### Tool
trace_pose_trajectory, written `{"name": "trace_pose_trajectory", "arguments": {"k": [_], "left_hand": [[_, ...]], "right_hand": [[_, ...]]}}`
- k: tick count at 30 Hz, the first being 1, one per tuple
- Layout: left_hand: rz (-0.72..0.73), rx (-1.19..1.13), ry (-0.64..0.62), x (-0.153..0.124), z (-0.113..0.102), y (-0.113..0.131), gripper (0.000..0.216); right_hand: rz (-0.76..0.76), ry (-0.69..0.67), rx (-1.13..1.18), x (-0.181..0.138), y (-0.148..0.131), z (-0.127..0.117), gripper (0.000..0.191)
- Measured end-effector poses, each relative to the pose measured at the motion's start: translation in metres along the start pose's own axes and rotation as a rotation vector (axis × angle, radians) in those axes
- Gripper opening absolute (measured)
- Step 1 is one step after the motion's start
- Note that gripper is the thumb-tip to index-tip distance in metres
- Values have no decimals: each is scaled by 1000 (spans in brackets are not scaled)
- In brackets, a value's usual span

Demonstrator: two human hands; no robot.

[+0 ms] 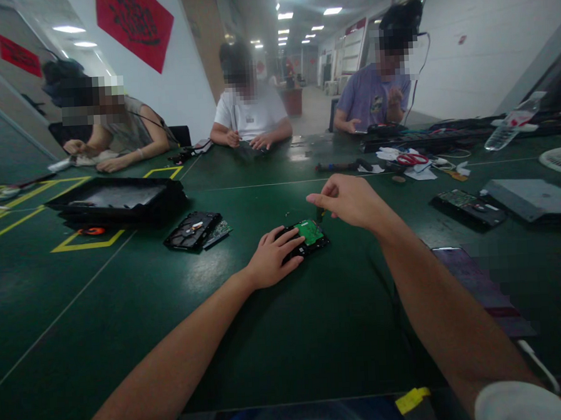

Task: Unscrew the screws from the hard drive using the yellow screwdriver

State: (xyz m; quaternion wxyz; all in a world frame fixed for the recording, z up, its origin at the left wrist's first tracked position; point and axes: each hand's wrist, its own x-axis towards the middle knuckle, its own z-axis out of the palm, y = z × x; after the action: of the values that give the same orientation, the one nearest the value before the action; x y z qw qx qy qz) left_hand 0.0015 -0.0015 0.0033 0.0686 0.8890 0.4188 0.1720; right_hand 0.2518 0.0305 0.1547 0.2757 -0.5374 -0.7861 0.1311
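Observation:
A hard drive (315, 234) lies on the green table with its green circuit board facing up. My left hand (279, 255) rests flat on the drive's left part, fingers spread, covering much of it. Above the drive's right end, my right hand (350, 200) is closed around a small screwdriver (319, 214), whose dark shaft points down toward the board. Whether the tip touches a screw is too small to tell. Left of my left hand lies another opened drive housing (193, 231), with a loose circuit board (217, 234) against its right side.
Black trays (115, 200) are stacked at the left, by an orange tool (91, 231). To the right are another hard drive (468, 209), a grey metal box (534, 197) and a phone (477, 281). Red scissors (412, 159) and a bottle (511, 126) lie farther back. Three people sit opposite.

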Motion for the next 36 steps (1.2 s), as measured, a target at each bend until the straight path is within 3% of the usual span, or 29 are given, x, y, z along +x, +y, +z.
{"name": "trace_pose_trajectory", "arguments": {"k": [5,9,14,17,19,24,27,36], "left_hand": [[2,-1,7,0,1,-1,58],[7,2,4,0,1,-2,58],[4,-4,0,-1,1,-2,58],[3,-8,-1,-1,0,-2,58],[3,-11,-4,-1,0,-1,59],[-2,-17,-1,-1,-1,-1,58],[-3,-19,-2,-1,-1,-1,58],[0,-14,-2,0,-1,0,59]], "right_hand": [[-80,-100,97,-1,-5,-1,20],[-97,-142,152,0,-6,1,28],[-46,-64,78,2,-3,3,27],[9,-7,34,1,0,3,35],[2,-7,27,1,1,1,38],[-64,-88,102,1,2,0,22],[-53,-129,161,3,2,2,25],[-65,-70,101,3,2,3,26]]}}
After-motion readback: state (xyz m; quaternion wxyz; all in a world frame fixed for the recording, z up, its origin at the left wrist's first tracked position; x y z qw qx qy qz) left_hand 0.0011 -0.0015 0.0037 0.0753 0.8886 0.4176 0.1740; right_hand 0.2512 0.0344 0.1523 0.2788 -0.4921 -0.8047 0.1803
